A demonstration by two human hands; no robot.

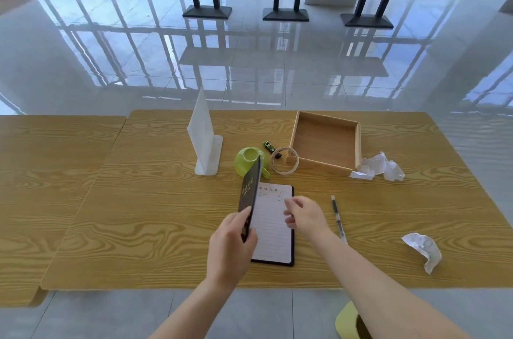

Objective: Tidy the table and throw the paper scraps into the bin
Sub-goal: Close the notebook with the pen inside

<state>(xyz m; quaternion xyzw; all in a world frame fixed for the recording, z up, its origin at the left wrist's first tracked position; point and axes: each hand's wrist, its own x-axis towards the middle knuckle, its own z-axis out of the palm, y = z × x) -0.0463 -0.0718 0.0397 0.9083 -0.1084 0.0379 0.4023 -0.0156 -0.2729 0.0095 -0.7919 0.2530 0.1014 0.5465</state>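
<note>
A black notebook [273, 227] lies open on the wooden table [138, 213], its lined page facing up. My left hand [233, 244] grips the raised black cover [249, 194], which stands nearly upright. Over the page hovers my right hand [305, 216], fingers apart and holding nothing. One crumpled paper scrap [423, 250] lies at the right near the front edge. More crumpled scraps [380, 168] sit beside the wooden tray [358, 144]. A yellow-green bin [347, 322] peeks out under my right forearm, on the floor.
A pen [338, 218] lies right of the notebook. Behind it are an overturned green cup [248, 159], a tape roll [284, 163], a small green-black object [268, 146] and a white upright stand [204, 138]. A second table [41, 172] adjoins on the left.
</note>
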